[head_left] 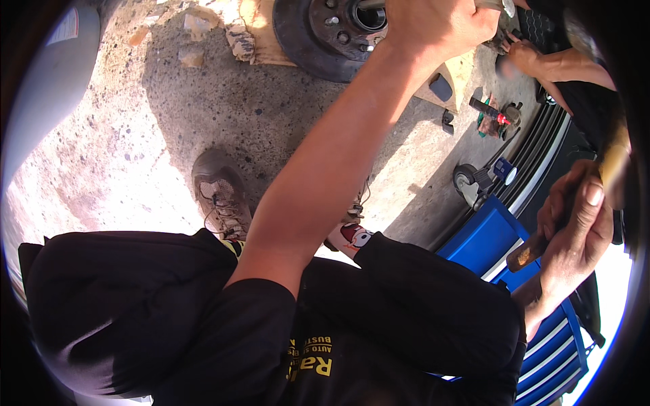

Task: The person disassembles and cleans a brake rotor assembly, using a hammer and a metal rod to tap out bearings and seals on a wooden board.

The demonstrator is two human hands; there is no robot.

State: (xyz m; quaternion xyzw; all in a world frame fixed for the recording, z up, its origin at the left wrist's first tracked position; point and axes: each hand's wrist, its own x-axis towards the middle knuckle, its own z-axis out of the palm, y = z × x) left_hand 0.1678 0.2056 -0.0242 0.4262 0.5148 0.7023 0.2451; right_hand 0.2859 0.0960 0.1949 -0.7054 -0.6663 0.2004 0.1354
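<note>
A dark brake disc with a studded hub (298,40) lies at the top middle. My left hand (440,27) is over its right side, fingers closed round a metal bar (371,4). One end of the bar is at the hub's centre hole; its shiny other end shows past my knuckles. At the right, raised off the floor, my right hand (575,233) is wrapped round the worn wooden handle of a hammer (527,255). The hammer's upper part is smeared by motion and runs toward the picture's dark rim, so its head is not clear.
Beneath the disc is a wooden board (264,34). A dark pad (441,87) and a black-and-red tool (489,110) lie to the right. Another person's hands (525,57) work at the upper right. A blue wheeled cabinet (484,237) stands beside my right leg.
</note>
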